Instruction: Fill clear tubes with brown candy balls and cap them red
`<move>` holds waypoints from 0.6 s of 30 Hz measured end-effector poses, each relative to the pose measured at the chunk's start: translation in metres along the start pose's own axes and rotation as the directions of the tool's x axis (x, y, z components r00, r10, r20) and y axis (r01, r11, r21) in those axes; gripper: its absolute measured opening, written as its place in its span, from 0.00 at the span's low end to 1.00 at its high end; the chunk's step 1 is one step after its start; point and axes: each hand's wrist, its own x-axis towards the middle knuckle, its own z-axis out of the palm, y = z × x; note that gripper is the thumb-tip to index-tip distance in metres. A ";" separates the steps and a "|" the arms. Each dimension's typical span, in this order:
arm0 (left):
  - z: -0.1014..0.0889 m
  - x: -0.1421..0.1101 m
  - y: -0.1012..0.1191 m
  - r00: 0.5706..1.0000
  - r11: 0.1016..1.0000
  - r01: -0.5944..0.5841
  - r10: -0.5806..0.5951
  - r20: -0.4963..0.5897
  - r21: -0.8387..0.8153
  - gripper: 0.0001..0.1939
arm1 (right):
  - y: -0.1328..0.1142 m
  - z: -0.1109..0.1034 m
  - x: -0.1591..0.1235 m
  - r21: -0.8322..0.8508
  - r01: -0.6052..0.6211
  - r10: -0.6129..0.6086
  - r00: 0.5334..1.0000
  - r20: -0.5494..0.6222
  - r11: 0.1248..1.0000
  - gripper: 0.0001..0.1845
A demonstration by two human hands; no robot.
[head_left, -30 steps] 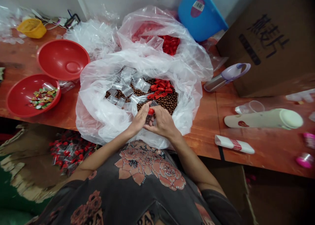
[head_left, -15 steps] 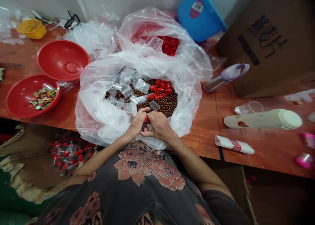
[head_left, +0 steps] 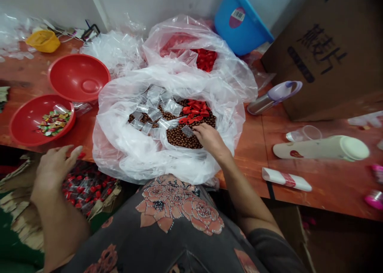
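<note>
The right hand (head_left: pixel 209 139), open and apparently empty, rests by a small clear bag (head_left: pixel 187 131) on brown balls (head_left: pixel 179 137); the open, empty left hand (head_left: pixel 54 173) hovers near red-topped packets (head_left: pixel 86 189).

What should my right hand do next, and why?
Probably pick up the small clear plastic bag next to your right hand. Your fingertips are right beside it, and it sits on top of the brown balls, so it looks easy to pinch free.
</note>
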 end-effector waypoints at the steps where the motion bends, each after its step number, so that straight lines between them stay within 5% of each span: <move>1: 0.008 0.000 0.009 0.994 0.999 -0.042 0.039 -0.107 -0.023 0.08 | -0.003 0.004 0.002 -0.019 0.009 -0.009 1.000 0.007 1.000 0.12; 4: 0.051 0.005 0.063 0.967 0.985 -0.136 0.108 -0.230 -0.109 0.10 | -0.014 0.019 0.006 -0.053 0.014 -0.013 1.000 0.023 0.999 0.16; 7: 0.109 0.015 0.129 0.968 0.918 -0.214 0.245 0.052 -0.333 0.11 | -0.019 0.030 0.005 -0.011 -0.060 0.060 0.997 0.051 0.998 0.20; 10: 0.165 0.026 0.181 0.829 0.874 -0.304 0.439 0.347 -0.380 0.11 | -0.018 0.034 0.001 0.150 -0.195 0.187 0.980 0.068 0.969 0.18; 14: 0.213 0.034 0.212 0.776 0.819 -0.366 0.531 0.341 -0.442 0.23 | -0.017 0.030 -0.005 0.395 -0.237 0.231 0.971 0.065 0.888 0.11; 18: 0.228 0.034 0.211 0.651 0.738 -0.386 0.643 0.403 -0.554 0.25 | -0.021 0.022 -0.011 0.505 -0.107 0.080 0.994 0.075 0.856 0.10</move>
